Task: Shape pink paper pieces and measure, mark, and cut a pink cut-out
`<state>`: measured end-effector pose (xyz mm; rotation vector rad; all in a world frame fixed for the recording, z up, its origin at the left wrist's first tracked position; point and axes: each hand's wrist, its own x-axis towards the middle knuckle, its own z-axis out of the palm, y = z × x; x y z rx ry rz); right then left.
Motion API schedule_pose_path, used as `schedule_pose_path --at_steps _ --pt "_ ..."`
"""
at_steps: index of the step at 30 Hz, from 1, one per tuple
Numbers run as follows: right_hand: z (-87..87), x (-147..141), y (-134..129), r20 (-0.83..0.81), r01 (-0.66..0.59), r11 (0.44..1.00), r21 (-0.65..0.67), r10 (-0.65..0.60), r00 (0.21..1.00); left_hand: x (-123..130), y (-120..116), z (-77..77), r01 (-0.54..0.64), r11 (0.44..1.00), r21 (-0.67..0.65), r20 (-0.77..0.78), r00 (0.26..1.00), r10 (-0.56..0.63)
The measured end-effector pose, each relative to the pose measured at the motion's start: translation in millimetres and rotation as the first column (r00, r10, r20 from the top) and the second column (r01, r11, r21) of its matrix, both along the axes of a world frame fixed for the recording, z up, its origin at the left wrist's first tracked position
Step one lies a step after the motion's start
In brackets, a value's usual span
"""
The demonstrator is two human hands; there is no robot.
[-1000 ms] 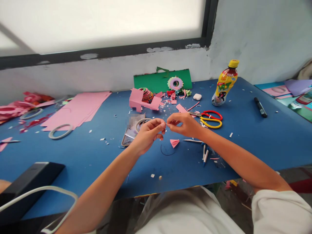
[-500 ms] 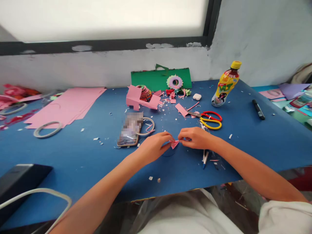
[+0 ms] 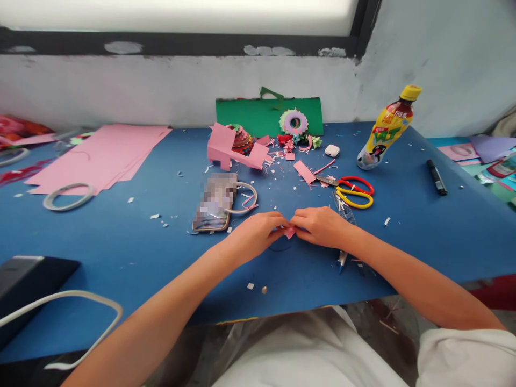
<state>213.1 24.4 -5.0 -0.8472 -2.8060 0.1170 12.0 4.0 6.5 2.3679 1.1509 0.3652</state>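
Pink beneath bunched fingers: pinching a small paper piece (image 3: 289,233) with left hand (image 3: 256,234) and right hand (image 3: 321,226), just lower right of centre, mostly covered, exact fingertip contacts obscured. Below right wrist, partly hidden: white-and-blue tool (image 3: 342,260).

There is one phone (image 3: 215,204), one marker (image 3: 436,177), one pair of scissors (image 3: 355,192) and apparently two bottles (image 3: 385,129).

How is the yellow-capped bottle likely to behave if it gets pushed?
The bottle would probably tip if pushed near its cap, being tall on a narrow base. Once down, its rounded sides would likely let it roll. Its weight is hard to judge, as the label covers most of it.
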Motion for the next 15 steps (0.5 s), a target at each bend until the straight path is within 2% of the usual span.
schedule_pose_path --at_steps 4,9,15 --pt "3.7 -3.0 -2.8 0.07 0.005 1.0 0.022 -0.007 0.997 0.3 -0.7 -0.9 -0.006 1.0 -0.013 0.004 1.0 0.006" --pt "5.5 -4.2 -6.0 0.099 0.051 0.999 -0.018 -0.049 0.994 -0.8 -2.0 -1.8 0.039 0.998 0.047 -0.03 0.999 -0.038" --pt "6.0 -5.7 -9.6 0.138 0.072 0.997 -0.027 -0.068 0.988 -2.4 -3.6 1.8 0.127 0.982 0.14 -0.172 0.98 -0.103"
